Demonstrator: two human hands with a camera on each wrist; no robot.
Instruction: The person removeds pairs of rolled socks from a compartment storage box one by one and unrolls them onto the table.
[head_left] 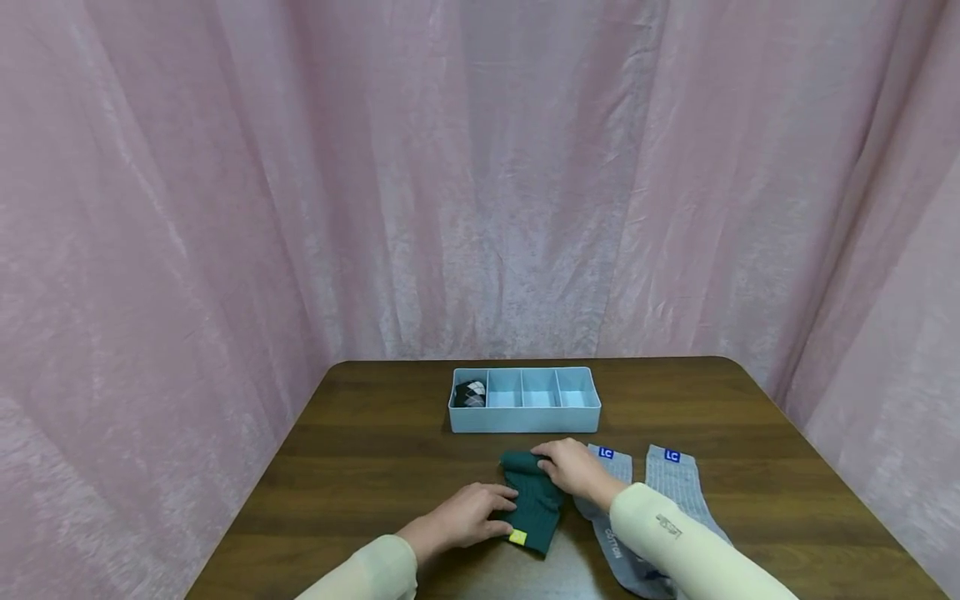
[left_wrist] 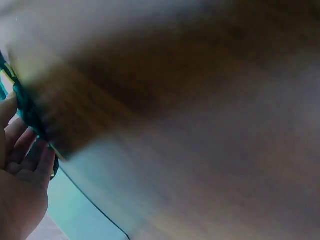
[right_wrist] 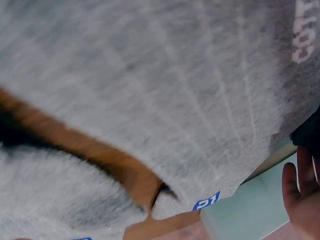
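Observation:
A dark green ribbed sock [head_left: 536, 507] lies on the table, its far end folded over into a thick band and a yellow label [head_left: 517, 537] near its close end. My left hand [head_left: 467, 515] touches its left edge with loosely bent fingers, the thumb close to the label. At the far right corner, my right hand [head_left: 576, 468] pinches the folded end. Two grey socks, a left one [head_left: 617, 560] and a right one [head_left: 671, 477], lie beneath and beside my right forearm, which covers part of them. In the right wrist view a grey sock [right_wrist: 175, 100] fills most of the picture.
Behind the green sock stands a light blue box [head_left: 525, 421] split into several compartments. A folded black argyle sock [head_left: 470, 394] sits in its leftmost compartment. The brown wooden table [head_left: 360, 467] ends at a pink curtain [head_left: 375, 208].

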